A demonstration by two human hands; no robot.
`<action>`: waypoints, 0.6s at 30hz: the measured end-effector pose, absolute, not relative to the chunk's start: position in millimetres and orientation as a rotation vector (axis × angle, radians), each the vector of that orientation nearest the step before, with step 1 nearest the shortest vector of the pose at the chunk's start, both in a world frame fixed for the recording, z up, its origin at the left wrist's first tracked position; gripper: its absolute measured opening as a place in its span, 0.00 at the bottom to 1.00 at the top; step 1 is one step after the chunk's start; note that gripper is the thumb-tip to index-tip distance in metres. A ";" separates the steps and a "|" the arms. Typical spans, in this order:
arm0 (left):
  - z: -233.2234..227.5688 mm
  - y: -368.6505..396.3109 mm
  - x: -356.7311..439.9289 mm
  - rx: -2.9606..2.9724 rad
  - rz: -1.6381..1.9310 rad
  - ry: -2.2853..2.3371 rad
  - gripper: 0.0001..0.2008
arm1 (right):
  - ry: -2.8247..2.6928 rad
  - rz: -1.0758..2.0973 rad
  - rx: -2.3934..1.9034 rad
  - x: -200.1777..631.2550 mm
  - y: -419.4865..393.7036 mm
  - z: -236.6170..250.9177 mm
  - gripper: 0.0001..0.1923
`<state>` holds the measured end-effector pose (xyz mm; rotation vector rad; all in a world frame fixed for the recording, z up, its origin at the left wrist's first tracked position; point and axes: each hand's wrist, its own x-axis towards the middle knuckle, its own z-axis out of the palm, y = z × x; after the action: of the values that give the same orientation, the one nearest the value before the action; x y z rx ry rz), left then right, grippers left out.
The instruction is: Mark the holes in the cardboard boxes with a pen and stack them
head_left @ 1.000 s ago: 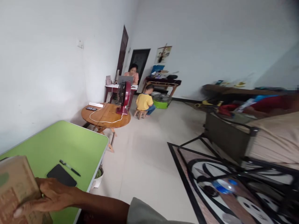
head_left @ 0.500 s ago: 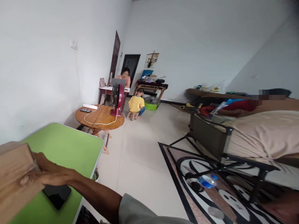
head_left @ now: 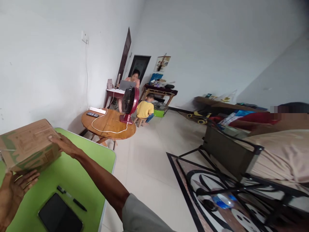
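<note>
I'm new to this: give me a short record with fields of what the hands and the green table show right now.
left hand: under the near bottom edge of the cardboard box
right hand: flat on the box's right side
box: held between both hands above the green table, tilted
on table: black tablet, pen beside it
behind: round wooden table with red fan

Between both hands: box point(head_left: 29, 145), brown matt cardboard w/ green print, clear glossy tape on top. Under hands: table point(head_left: 96, 154), smooth green laminate, slight sheen, pale metal-looking edge. Below right hand point(head_left: 64, 145): tablet point(head_left: 60, 217), glossy black glass; pen point(head_left: 71, 202), black plastic. Beyond right hand: round table point(head_left: 108, 124), varnished wood, visible planks.
</note>
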<state>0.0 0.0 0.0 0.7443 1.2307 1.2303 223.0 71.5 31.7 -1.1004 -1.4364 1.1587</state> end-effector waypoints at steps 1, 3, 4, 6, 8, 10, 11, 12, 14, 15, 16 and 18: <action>-5.1 8.7 -0.1 0.722 1.218 1.234 0.26 | -1.393 1.151 -1.132 221.2 85.8 24.2 0.41; -12.2 22.6 -3.1 0.706 1.207 1.270 0.24 | -1.332 1.151 -1.144 215.3 109.9 8.8 0.42; -14.3 28.3 -5.5 0.708 1.207 1.290 0.23 | -1.321 1.160 -1.128 210.9 119.6 1.5 0.40; -16.9 39.0 -10.7 0.750 1.214 1.306 0.21 | -1.312 1.179 -1.086 199.5 135.4 -10.6 0.33; -18.6 50.4 -15.2 0.810 1.218 1.304 0.20 | -1.289 1.188 -1.078 185.4 149.2 -18.6 0.29; -20.7 63.6 -17.9 0.821 1.230 1.319 0.22 | -1.268 1.199 -1.080 171.5 163.4 -23.0 0.26; -21.9 70.6 -18.5 0.802 1.248 1.330 0.23 | -1.263 1.209 -1.076 165.5 170.9 -24.4 0.23; -23.2 77.5 -18.7 0.780 1.274 1.340 0.23 | -1.262 1.222 -1.068 160.3 178.4 -25.6 0.21; -25.5 89.8 -18.3 0.747 1.317 1.335 0.23 | -1.262 1.247 -1.066 152.7 193.2 -28.1 0.20; -26.4 94.8 -17.7 0.740 1.322 1.322 0.23 | -1.259 1.253 -1.079 150.0 200.1 -29.7 0.23; -27.1 99.0 -17.0 0.741 1.319 1.306 0.23 | -1.256 1.255 -1.097 147.7 206.5 -31.5 0.26; -28.0 105.3 -15.1 0.743 1.312 1.281 0.26 | -1.272 1.255 -1.120 144.2 217.0 -35.5 0.34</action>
<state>-15.1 105.3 -28.0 0.7433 1.2807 1.3117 144.2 217.0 -35.5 -1.1199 -1.2715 1.2552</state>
